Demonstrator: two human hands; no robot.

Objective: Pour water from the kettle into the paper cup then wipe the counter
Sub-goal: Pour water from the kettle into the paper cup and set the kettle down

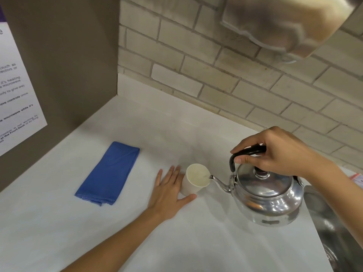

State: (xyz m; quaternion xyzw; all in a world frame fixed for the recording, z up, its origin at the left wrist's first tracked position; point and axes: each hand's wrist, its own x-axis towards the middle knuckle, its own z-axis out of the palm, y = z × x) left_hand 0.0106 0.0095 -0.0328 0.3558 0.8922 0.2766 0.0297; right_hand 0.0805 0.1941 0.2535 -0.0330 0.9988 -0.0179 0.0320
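White bench (196,242) in a brick-walled corner — right hand (279,154) fingers wrapped round the steel kettle (267,197) handle, spout at the paper cup (193,180) rim, centre frame. Left hand (169,193) lies flat, fingers spread, beside the cup. Tilt too fast and water could overshoot — blue cloth (108,173) waits left.

sink (334,232) cut off, poster (17,85) cropped, print blurred

My left hand (170,190) and right hand (282,154) are bare, without rings or watch, and both forearms show uncovered, no sleeves in view.
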